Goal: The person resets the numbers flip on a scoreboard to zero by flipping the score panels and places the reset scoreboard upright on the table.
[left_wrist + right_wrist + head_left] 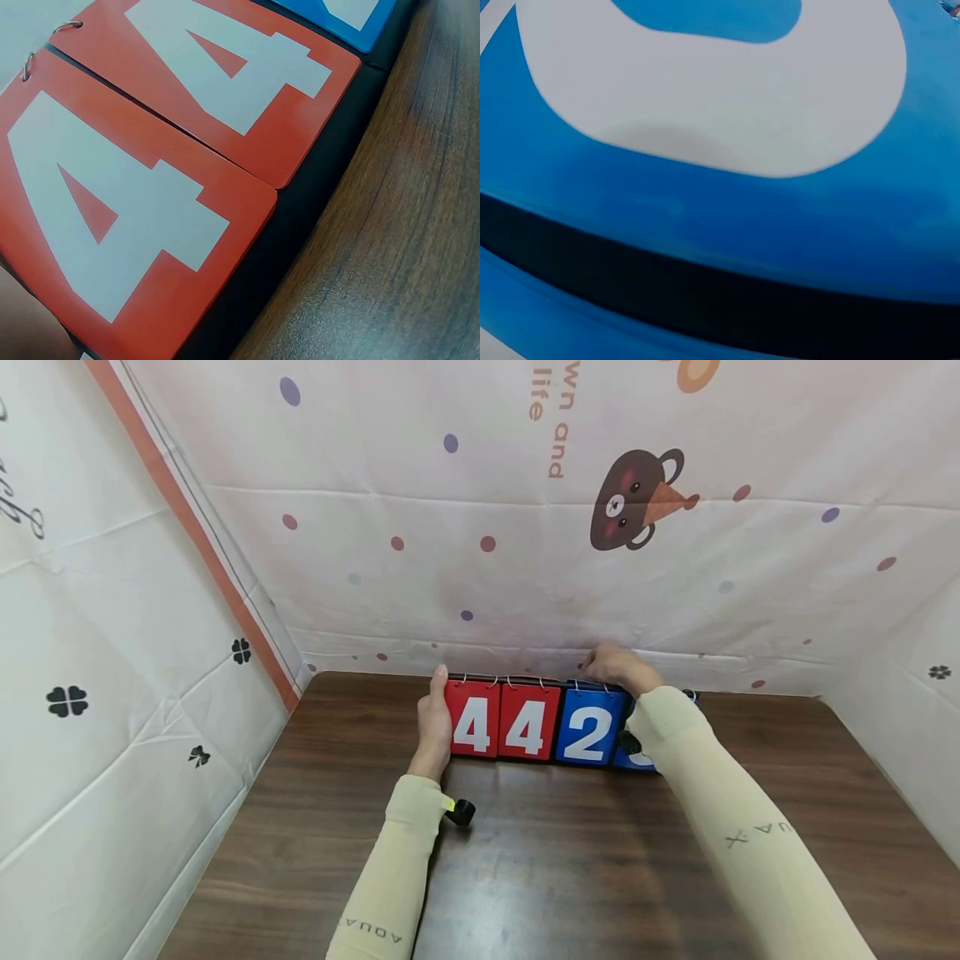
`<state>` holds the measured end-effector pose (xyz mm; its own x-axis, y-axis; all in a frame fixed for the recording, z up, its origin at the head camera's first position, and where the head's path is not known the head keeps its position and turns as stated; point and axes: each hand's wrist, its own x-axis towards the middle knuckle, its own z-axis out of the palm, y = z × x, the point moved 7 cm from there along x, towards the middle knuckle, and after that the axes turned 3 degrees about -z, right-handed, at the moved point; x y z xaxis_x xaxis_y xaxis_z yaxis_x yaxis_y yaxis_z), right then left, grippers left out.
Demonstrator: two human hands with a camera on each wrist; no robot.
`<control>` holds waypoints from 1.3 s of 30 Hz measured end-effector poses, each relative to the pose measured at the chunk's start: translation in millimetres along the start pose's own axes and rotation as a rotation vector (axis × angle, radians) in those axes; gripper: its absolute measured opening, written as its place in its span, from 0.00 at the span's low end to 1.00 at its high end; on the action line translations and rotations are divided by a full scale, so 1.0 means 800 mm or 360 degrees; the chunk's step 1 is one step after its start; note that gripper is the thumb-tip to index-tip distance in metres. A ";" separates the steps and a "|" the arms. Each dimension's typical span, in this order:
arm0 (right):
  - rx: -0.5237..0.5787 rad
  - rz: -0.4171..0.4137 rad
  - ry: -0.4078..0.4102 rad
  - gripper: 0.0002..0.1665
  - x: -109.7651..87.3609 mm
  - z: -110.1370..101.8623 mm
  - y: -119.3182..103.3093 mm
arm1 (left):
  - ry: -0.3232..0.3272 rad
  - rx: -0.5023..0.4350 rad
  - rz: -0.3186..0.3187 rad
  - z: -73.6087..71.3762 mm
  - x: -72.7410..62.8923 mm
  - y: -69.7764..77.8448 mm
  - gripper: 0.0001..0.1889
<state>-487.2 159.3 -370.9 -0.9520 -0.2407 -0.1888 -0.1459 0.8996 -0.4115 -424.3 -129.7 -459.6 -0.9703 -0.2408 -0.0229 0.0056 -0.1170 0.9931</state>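
A tabletop flip scoreboard with a black backing stands near the table's back edge. Its red cards both show 4, and a blue card beside them reads 2. Another blue card at the right end is mostly covered by the right forearm in the head view. My left hand grips the board's left end, thumb along the edge. My right hand reaches over the top above the blue 2, fingers curled down at the rings; its fingertips are hidden behind the board.
Brown wood-grain table spreads in front of the board. A printed cloth hangs like a wall right behind the table, and more cloth encloses the left and right sides. A small black camera sits on the left wrist.
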 end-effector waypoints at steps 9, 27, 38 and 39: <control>0.0337 0.0092 0.0208 0.11 -0.005 -0.006 0.006 | -0.0005 -0.0022 0.0016 0.001 -0.001 0.001 0.33; 0.0409 0.0102 0.0348 0.16 -0.022 -0.013 0.006 | -0.0019 -0.0011 0.0025 0.002 -0.002 0.002 0.33; 0.0477 0.0092 0.0567 0.17 -0.027 -0.022 0.005 | -0.0021 -0.0019 0.0022 0.001 -0.001 0.001 0.32; 0.0486 0.0077 0.0592 0.17 -0.027 -0.022 0.003 | -0.0020 -0.0017 0.0021 0.001 -0.001 0.001 0.32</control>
<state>-471.5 173.4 -351.9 -0.9955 -0.0049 0.0945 -0.0667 0.7450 -0.6637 -424.0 -129.1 -458.7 -0.9730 -0.2305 -0.0084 0.0208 -0.1243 0.9920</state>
